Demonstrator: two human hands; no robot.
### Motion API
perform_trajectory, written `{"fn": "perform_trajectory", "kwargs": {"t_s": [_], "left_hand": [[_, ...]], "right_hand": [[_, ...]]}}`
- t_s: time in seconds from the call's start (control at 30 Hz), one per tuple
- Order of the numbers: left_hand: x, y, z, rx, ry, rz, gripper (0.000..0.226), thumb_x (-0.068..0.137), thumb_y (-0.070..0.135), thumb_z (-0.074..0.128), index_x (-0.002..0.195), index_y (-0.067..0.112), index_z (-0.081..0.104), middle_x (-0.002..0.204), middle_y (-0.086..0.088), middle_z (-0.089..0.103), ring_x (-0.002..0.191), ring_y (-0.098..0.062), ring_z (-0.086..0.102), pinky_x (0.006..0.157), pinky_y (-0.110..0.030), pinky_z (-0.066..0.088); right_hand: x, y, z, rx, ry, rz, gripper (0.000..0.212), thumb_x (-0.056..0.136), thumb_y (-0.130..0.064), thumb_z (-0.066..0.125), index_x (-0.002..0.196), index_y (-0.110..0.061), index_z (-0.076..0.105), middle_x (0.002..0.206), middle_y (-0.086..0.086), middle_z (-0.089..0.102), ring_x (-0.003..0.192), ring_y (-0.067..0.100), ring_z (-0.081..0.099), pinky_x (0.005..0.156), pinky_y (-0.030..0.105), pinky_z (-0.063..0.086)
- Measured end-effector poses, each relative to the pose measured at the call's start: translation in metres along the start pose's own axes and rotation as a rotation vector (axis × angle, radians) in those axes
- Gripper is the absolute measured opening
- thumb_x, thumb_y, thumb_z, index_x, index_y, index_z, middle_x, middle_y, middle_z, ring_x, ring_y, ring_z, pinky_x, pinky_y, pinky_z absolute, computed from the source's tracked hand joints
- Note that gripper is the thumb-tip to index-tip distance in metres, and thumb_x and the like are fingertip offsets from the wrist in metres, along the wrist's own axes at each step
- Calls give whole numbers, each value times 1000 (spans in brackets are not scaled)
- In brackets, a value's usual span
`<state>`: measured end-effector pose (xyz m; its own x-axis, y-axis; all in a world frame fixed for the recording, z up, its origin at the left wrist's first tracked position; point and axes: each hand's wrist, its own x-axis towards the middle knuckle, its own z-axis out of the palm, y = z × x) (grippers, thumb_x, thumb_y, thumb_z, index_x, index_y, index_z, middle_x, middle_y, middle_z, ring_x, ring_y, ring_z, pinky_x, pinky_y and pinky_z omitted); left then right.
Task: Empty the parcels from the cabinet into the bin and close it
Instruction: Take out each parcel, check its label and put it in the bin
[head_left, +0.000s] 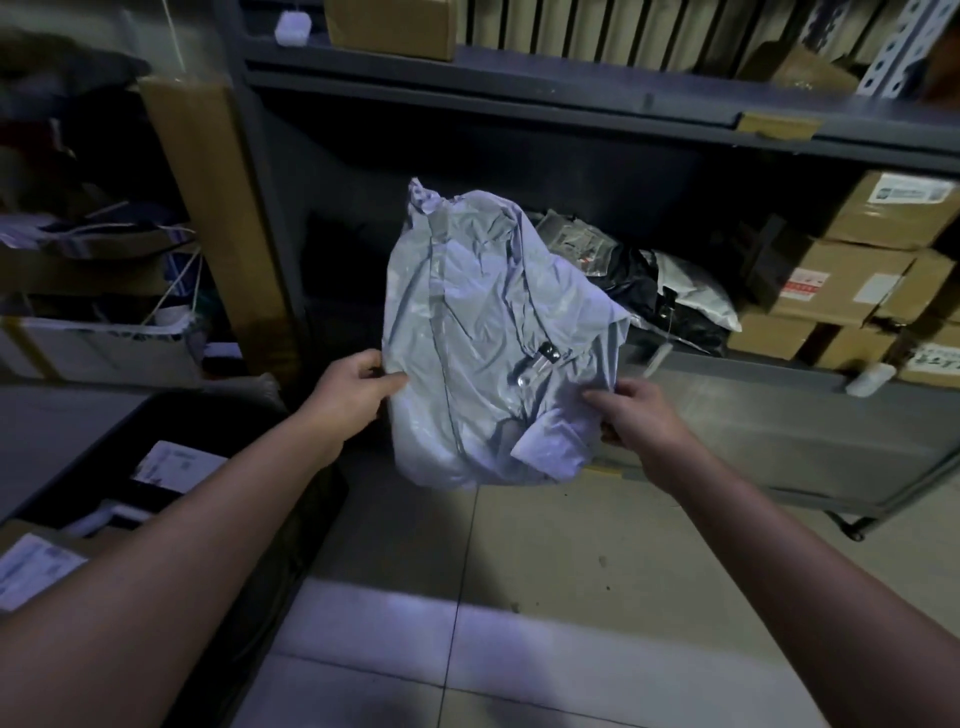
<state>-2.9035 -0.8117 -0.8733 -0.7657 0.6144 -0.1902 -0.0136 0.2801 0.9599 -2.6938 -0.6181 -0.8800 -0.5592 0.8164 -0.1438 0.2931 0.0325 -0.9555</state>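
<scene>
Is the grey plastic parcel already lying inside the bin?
No, the left hand and the right hand hold the grey plastic parcel up in front of the cabinet, apart from the bin at the left.

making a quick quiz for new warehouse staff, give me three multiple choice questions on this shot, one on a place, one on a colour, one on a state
1. Where is the bin?
A. on the top shelf
B. low at the person's left
C. right of the cardboard boxes

2. What colour is the parcel being held?
A. red
B. silver-grey
C. yellow

3. How is it supported?
A. lying on the floor
B. hanging from a hook
C. gripped by the left hand and the right hand

Answers:
1 B: it stands dark and low on the left of the view.
2 B: its crinkled plastic wrap is silver-grey.
3 C: each hand grips a lower side edge, with the tiles visible below it.
</scene>
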Motion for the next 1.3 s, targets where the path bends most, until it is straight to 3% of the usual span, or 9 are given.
{"fn": "perform_trajectory", "kwargs": {"t_s": [0.1,0.23,0.4,0.63,0.77,0.87,1.07,1.17,1.3], "left_hand": [[0,2,-4,-48,11,-65,8,98,22,61,105,25,65,97,1,66,84,-15,60,82,-34,52],[-6,7,-8,-184,-78,-180,15,102,27,51,108,21,64,107,-8,71,98,-27,68,90,-42,55],[-3,6,-12,-349,-99,-236,34,99,31,49,106,6,71,100,-15,70,82,-25,66,67,-31,53],[-6,3,1,-149,-39,-123,47,82,-1,73,122,17,54,119,-9,65,104,-30,66,86,-46,56],[-7,4,5,-157,-68,-104,38,85,3,74,120,14,64,110,-9,72,96,-27,71,85,-41,58],[-12,7,7,-116,-82,-46,17,90,5,69,97,20,71,101,-8,75,91,-23,72,73,-33,57],[-19,24,20,55,-28,243,15,91,3,64,101,13,66,99,-10,71,95,-26,68,82,-39,55],[-25,24,36,303,-36,454,18,88,4,67,97,20,66,91,0,70,91,-20,66,83,-32,52],[-40,19,61,455,-196,590,29,83,9,73,107,26,72,100,7,68,96,-13,64,87,-28,50]], "right_hand": [[-1,0,-2,87,-52,47,19,95,-1,54,83,-9,66,53,-2,50,54,16,44,57,27,40],[-7,-3,-6,245,-189,176,24,99,-12,45,103,-7,67,95,9,74,87,23,68,81,37,54],[-8,-6,-17,550,-263,261,45,97,-18,31,111,-2,71,109,14,74,100,32,68,86,42,53],[-13,6,-15,190,-131,147,28,85,15,56,87,-12,64,82,5,59,57,11,51,44,19,34],[-14,5,-19,188,-86,121,31,85,16,59,84,-14,53,74,1,55,54,6,49,40,16,31],[-15,7,-18,71,-69,96,27,87,13,60,89,-13,53,83,5,57,64,11,51,46,19,37],[-19,0,-8,-161,-92,9,17,96,-27,63,109,-16,62,118,9,65,91,15,62,71,29,52],[-30,-22,5,149,-218,103,39,89,-47,62,109,-14,67,115,11,71,106,30,68,89,46,57],[-40,-43,25,402,-294,149,50,88,-46,65,108,0,67,102,17,74,94,31,73,75,42,61]]}}
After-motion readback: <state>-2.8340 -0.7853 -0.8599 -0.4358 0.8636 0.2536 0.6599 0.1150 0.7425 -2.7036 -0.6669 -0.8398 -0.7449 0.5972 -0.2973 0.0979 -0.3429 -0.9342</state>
